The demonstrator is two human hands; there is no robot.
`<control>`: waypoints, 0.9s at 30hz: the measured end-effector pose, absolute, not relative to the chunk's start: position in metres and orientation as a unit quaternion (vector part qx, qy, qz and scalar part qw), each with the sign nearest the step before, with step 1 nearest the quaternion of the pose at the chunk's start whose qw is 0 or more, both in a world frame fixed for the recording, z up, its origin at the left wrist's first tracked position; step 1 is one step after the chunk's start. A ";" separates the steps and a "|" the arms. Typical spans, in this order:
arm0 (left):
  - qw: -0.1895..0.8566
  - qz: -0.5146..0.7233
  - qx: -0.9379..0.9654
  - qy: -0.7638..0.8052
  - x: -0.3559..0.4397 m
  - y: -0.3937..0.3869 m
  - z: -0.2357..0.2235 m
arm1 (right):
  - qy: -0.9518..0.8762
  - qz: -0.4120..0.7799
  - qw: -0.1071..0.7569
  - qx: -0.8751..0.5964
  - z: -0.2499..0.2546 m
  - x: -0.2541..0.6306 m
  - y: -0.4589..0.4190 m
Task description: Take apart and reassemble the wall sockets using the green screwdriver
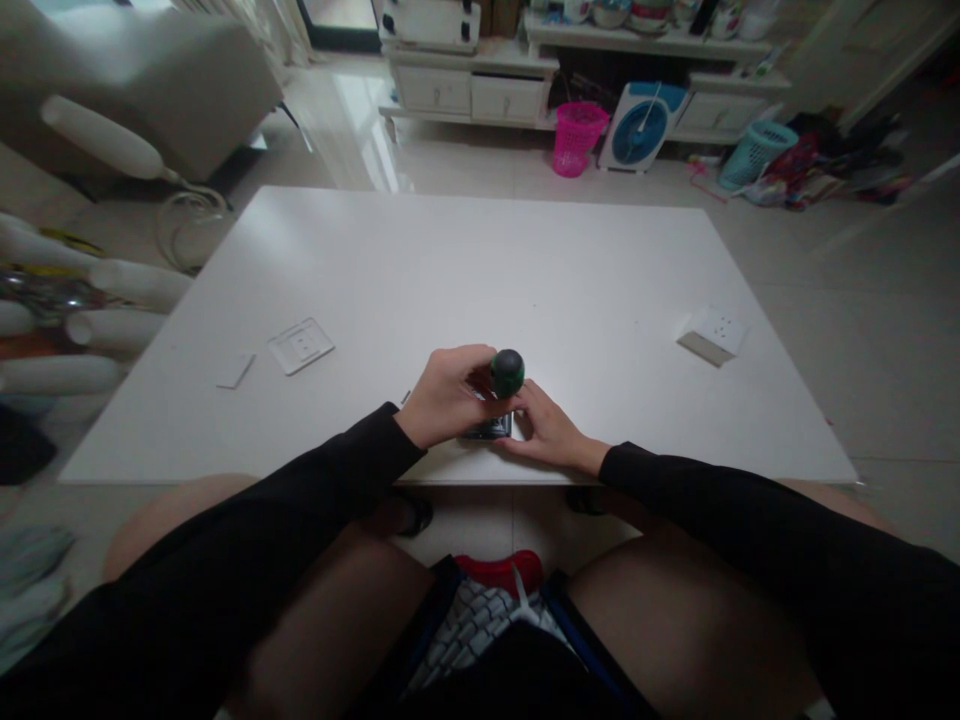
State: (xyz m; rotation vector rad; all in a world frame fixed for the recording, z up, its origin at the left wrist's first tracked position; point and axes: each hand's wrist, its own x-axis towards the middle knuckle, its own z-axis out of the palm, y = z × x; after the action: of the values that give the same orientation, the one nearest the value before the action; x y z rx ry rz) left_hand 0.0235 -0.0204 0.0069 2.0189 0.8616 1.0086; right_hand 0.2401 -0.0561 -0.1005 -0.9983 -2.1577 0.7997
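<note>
My left hand (448, 394) is closed around a screwdriver with a round dark green and black handle (508, 371), held upright near the front edge of the white table (480, 260). The tip points down into a small dark rectangular part (487, 430) lying on the table. My right hand (546, 432) rests beside that part, fingers curled against its right side and steadying it. Both arms are in black sleeves.
A white switch cover plate (301, 345) and a small white strip (235, 370) lie at the left of the table. A white wall socket (713, 334) sits at the right. Beyond are a pink basket (576, 136), a blue fan (643, 128) and cabinets.
</note>
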 end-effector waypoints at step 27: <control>0.278 0.213 0.855 0.383 -0.033 0.006 0.014 | -0.817 0.285 0.312 -0.393 -0.103 0.243 -0.058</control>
State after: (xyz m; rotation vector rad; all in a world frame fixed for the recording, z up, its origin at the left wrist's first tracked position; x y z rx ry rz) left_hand -0.0331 0.0056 0.0136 2.2955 1.0278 0.5714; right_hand 0.2434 -0.0579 -0.1033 -1.0368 -2.1541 0.7519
